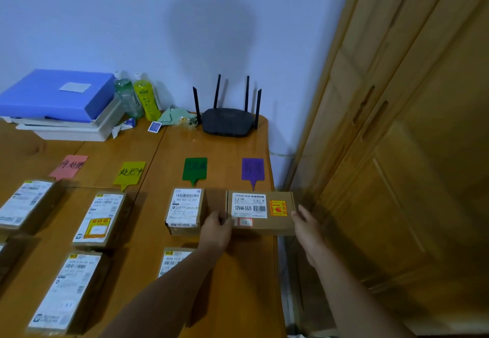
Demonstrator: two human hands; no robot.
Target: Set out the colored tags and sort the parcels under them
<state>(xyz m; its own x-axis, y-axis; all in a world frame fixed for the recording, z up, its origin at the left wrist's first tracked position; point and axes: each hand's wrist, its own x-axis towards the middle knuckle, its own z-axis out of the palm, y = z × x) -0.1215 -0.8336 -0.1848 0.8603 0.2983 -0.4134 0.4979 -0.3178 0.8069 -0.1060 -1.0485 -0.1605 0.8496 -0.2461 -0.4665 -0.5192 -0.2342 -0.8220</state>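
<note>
Sorting stage, I'd say: left hand (215,225) and right hand (304,222) each have fingers curled round an end of the flat parcel (260,213), just under the purple tag (252,169) by the table's (238,271) right edge (pretty close to it). Next it probably needs nudging inward, then letting go.

Pale blue wall (119,19) is rising behind the wooden worktop (227,152), a rounded shadow (211,38) falling across it. Panelled wooden cupboard doors (412,168) are running along the right.
</note>
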